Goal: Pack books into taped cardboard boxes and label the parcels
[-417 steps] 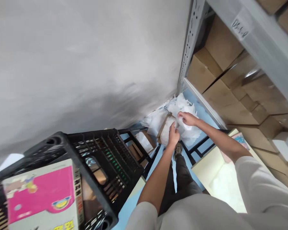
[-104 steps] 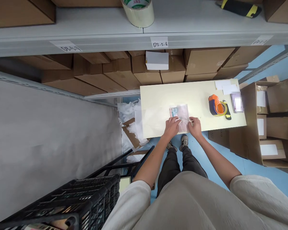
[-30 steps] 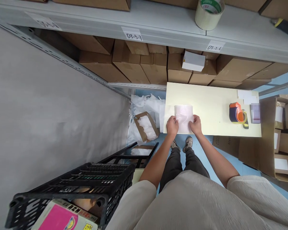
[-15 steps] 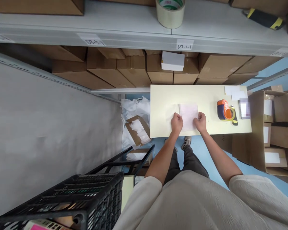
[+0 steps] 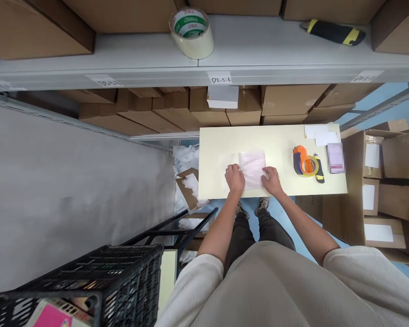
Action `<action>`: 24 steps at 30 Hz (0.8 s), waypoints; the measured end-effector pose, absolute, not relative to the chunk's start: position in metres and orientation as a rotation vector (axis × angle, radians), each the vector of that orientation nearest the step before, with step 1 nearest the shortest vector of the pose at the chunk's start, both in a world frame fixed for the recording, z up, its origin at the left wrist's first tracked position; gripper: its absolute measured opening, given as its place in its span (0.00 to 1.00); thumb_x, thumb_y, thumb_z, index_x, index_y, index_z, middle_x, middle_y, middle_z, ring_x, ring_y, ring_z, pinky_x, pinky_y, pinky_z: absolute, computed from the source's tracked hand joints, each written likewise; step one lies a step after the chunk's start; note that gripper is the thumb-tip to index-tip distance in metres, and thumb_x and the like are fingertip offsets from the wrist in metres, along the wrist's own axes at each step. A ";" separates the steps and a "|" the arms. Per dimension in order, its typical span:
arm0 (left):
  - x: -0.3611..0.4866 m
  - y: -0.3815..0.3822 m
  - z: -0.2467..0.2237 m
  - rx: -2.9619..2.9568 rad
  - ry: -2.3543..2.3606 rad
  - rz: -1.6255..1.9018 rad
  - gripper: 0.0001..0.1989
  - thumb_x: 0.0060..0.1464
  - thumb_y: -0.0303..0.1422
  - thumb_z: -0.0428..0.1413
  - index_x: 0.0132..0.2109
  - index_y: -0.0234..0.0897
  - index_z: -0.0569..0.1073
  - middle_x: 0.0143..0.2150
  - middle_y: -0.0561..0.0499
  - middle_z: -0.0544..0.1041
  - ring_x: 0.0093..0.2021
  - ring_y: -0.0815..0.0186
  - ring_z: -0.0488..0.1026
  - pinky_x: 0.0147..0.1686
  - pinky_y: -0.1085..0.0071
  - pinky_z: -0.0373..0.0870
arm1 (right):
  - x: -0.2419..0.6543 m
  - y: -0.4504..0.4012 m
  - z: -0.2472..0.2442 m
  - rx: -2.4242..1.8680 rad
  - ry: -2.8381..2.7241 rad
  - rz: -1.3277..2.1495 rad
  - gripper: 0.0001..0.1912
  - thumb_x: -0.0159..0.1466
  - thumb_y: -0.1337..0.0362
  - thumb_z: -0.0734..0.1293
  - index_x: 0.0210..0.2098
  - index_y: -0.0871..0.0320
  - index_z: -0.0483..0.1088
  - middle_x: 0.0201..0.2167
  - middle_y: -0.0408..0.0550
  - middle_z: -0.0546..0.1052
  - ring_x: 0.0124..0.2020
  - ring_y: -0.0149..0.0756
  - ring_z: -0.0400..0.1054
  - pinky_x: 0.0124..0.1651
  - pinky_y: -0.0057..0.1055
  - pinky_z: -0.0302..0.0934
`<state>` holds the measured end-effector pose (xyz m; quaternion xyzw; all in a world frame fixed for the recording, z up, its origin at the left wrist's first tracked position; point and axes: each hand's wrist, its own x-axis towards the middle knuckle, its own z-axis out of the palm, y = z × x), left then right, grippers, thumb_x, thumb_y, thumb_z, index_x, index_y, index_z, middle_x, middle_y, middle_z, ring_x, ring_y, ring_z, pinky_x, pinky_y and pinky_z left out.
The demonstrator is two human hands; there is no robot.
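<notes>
A flat, pale pinkish-white packet [image 5: 252, 164] in thin, translucent wrapping lies on the cream tabletop [image 5: 213, 150]. Part of the see-through wrapping extends left of it, under my left hand [image 5: 235, 178]. That hand lies over the packet's left side, fingers stretched forward and pressing down. At the right edge is my right hand [image 5: 271, 180], its thumb and fingers closed on the border. Creases run across the packet's surface. I cannot make out what is inside.
On the table's right are an orange tape dispenser [image 5: 301, 160], a yellow-black utility knife [image 5: 319, 170], white papers [image 5: 322, 135] and a purplish card [image 5: 336, 157]. A tape roll [image 5: 192, 38] sits on the shelf ahead. A black crate [image 5: 129, 281] stands lower left; cartons [image 5: 383, 200] are at right.
My left hand has gone from pinching the packet's left edge to lying over the wrapping with fingers extended. My right hand stays at the right edge. The camera view has shifted.
</notes>
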<state>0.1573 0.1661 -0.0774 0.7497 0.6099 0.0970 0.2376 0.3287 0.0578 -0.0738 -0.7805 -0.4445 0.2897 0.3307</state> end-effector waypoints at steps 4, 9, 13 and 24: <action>0.152 0.161 -0.068 2.282 1.446 0.101 0.14 0.66 0.22 0.50 0.50 0.41 0.77 0.56 0.39 0.78 0.58 0.48 0.74 0.56 0.53 0.69 | 0.347 0.031 -0.033 -1.918 -1.238 0.629 0.16 0.71 0.63 0.63 0.56 0.52 0.76 0.60 0.58 0.75 0.65 0.51 0.69 0.69 0.54 0.66; 0.150 0.147 -0.062 2.311 1.401 0.042 0.14 0.68 0.34 0.55 0.58 0.40 0.76 0.62 0.37 0.77 0.63 0.44 0.73 0.63 0.49 0.67 | 0.434 -0.014 -0.002 -2.033 -1.073 0.295 0.13 0.73 0.62 0.62 0.52 0.52 0.75 0.52 0.55 0.79 0.57 0.50 0.73 0.62 0.53 0.69; 0.150 0.140 -0.063 2.277 1.423 0.062 0.17 0.67 0.33 0.54 0.61 0.39 0.74 0.66 0.35 0.75 0.64 0.43 0.73 0.65 0.47 0.67 | 0.508 -0.043 -0.019 -2.403 -0.939 0.265 0.11 0.68 0.64 0.63 0.47 0.55 0.74 0.47 0.58 0.78 0.50 0.54 0.72 0.56 0.53 0.69; 0.153 0.138 -0.062 2.252 1.441 0.059 0.20 0.66 0.31 0.54 0.63 0.38 0.72 0.67 0.34 0.74 0.67 0.43 0.71 0.66 0.47 0.69 | 0.535 -0.051 -0.063 -2.605 -1.028 0.345 0.07 0.63 0.61 0.68 0.40 0.53 0.67 0.45 0.60 0.77 0.49 0.55 0.66 0.54 0.51 0.64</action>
